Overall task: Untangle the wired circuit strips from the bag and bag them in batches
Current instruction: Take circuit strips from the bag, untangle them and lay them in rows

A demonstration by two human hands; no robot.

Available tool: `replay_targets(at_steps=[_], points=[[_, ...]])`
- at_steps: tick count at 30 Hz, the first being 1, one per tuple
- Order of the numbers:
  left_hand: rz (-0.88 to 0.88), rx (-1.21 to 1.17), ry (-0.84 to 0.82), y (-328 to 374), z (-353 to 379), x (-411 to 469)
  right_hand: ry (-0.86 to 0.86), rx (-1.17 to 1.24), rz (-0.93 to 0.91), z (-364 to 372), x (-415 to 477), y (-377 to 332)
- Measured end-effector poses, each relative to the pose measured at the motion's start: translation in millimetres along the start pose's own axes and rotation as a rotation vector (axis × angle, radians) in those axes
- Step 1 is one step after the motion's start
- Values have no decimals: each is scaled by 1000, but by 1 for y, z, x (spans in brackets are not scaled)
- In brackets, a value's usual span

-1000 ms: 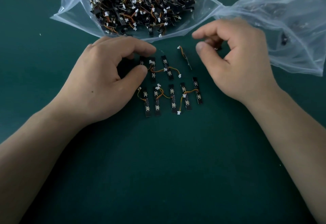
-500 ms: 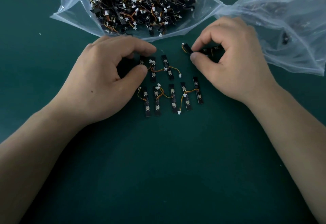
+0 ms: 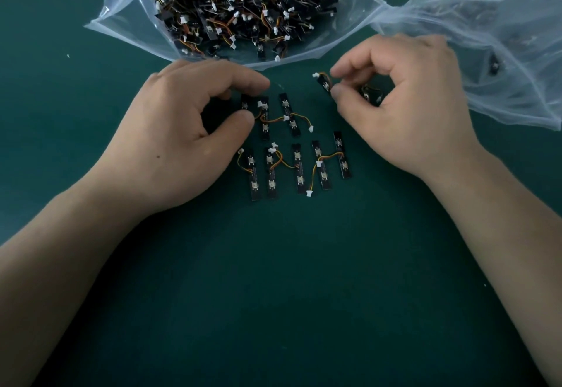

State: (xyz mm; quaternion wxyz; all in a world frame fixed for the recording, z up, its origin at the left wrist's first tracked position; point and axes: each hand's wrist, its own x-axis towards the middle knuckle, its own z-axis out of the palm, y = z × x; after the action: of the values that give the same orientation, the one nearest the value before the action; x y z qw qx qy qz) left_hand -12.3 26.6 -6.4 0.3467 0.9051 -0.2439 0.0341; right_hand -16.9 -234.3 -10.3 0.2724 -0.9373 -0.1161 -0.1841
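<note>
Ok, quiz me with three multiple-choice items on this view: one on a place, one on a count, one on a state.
1. Where does the full bag lie?
A. at the top centre of the view
B. under the left forearm
C. at the bottom edge of the view

2. How many strips form the lower row on the mat?
A. two
B. five
C. nine

3. What is the right hand doing?
A. lying flat
B. reaching inside a bag
C. pinching a strip

Answers:
1 A, the full bag lies at the top centre, beyond both rows.
2 B, five strips lie side by side there.
3 C, thumb and forefinger close on the strip, lifted clear of the rows.
</note>
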Motion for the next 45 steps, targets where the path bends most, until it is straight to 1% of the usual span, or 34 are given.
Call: replay_targets(at_steps=[5,9,11,16,26,34,45], points=[[3,2,-1,-1,1,0,-39,-81,-17,1,0,0],[6,2,0,-1,1,0,2,-84,75,0,2,5],[8,2,2,-1,1,0,-15,-74,106,0,1,7],[14,0,1,0,1,0,-120,-94,60,1,1,5],[6,0,3,-1,1,0,-170,-30,8,0,-1,1],[0,-1,-4,0,0,0,-178,23,-14,-3,-2,0],[-11,-2,-13,0,0,-1,-213,20,-25,-2,-1,-1]])
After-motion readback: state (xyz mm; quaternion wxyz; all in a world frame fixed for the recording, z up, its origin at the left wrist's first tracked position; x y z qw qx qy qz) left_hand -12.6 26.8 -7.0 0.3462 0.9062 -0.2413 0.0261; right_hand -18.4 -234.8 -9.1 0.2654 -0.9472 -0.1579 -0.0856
